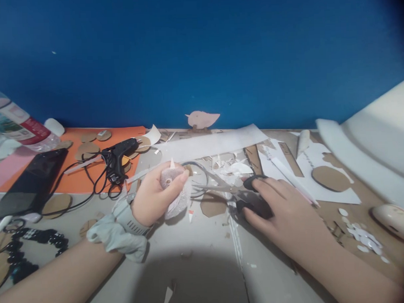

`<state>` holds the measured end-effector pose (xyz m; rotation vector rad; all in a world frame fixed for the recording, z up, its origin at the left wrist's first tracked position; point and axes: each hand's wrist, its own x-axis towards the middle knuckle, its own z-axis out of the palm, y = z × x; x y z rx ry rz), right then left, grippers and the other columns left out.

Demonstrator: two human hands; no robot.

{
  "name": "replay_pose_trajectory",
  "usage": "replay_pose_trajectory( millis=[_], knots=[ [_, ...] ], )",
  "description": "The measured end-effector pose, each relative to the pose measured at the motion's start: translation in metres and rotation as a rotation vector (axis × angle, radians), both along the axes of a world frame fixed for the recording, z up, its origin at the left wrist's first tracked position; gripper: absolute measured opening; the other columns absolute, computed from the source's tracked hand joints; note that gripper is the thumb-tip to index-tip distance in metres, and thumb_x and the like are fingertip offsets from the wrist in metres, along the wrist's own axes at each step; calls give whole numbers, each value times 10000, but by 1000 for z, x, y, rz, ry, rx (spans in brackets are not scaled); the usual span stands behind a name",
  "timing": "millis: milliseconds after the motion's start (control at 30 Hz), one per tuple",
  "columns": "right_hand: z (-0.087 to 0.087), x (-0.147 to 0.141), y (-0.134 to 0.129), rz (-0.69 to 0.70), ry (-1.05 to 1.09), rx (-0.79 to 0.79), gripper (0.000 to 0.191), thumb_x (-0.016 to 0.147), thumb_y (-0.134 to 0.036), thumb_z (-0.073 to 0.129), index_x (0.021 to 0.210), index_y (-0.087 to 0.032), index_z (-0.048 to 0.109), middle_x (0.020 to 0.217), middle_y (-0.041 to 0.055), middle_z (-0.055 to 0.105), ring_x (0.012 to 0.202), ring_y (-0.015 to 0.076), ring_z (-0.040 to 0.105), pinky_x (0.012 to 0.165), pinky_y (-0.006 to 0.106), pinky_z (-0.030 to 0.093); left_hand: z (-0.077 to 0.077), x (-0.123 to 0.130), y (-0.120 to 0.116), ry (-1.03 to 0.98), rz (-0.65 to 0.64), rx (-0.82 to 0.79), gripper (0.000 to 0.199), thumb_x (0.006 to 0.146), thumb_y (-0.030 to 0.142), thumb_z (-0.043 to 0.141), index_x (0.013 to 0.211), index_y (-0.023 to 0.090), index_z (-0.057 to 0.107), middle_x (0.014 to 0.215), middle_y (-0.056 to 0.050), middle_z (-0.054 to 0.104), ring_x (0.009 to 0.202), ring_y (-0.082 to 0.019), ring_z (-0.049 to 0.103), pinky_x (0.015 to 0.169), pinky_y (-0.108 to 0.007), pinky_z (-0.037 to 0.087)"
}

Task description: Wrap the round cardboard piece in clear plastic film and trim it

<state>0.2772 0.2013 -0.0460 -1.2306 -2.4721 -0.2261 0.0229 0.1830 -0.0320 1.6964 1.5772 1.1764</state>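
Observation:
My left hand [153,193] pinches a glittery, pale bird-shaped cutout [177,207] with a small round eye and a pointed white beak. Its thumb lies across the front of the piece. In my right hand [286,210] is a pair of scissors [258,204], with fingers at the black handles and the blades pointing left toward the cutout. The blades look parted; whether they touch the cutout I cannot tell. Below the blades lies a brown cardboard piece [213,206]. Against the blue wall stands a pink bird cutout [203,119].
On the left, a black glue gun [118,159] with its cable lies on an orange sheet [68,167], near a dark phone [32,181], a bottle [20,120] and a beaded bracelet [59,240]. Rightward are paper scraps [235,168], a pencil [294,181], a cardboard disc [330,179] and white chips [366,239].

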Motion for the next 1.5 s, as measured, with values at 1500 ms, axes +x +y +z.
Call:
replay_pose_trajectory(
  millis=[1500],
  knots=[
    [0,-1,-2,49,-21,-4,263,774,-325,539,992,-187,495,860,67,573,767,241,535,620,322,406,2,3,0,24,-122,-29,133,815,282,545,793,170,612,739,1,652,684,-139,592,681,-234,467]
  ],
)
